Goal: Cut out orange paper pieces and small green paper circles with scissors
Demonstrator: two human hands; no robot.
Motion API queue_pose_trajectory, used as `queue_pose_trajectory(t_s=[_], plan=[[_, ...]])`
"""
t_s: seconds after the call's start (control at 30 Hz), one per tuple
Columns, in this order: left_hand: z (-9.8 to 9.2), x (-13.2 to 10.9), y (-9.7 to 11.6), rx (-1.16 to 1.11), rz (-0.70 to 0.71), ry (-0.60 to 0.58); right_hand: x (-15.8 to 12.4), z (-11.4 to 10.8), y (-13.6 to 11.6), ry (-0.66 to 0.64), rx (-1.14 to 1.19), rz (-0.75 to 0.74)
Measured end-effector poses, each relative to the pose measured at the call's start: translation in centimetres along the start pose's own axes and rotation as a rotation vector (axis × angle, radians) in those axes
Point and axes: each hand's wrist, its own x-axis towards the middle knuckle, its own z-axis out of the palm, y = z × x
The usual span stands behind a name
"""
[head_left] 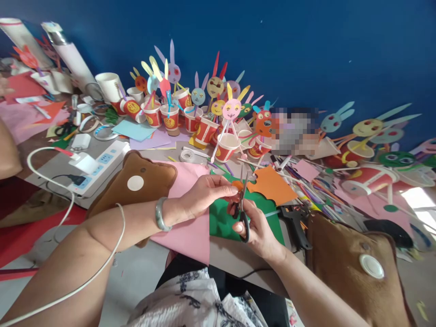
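Note:
My left hand (207, 193) pinches a small orange paper piece (237, 185) between thumb and fingers. My right hand (255, 227) grips black-handled scissors (243, 206), blades pointing up and meeting the orange piece. Both hands hover over a green paper sheet (223, 222) and a pink sheet (190, 231) at the table's near edge. A larger orange paper scrap (270, 184) lies just behind the scissors.
Several paper-cup rabbits (225, 136) with coloured ears crowd the back of the table. A white power strip (97, 168) with cables lies to the left. Two brown furry pouches (143, 181) (357, 268) flank my hands. Straws and pens (306, 181) are scattered to the right.

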Motion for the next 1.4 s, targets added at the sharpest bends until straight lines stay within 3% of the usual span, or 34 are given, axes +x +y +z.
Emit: queue_pose_trajectory(t_s=[1.4], plan=[[-0.12, 0.16, -0.15, -0.020, -0.014, 0.013, 0.00, 0.10, 0.01, 0.028, -0.002, -0.001]])
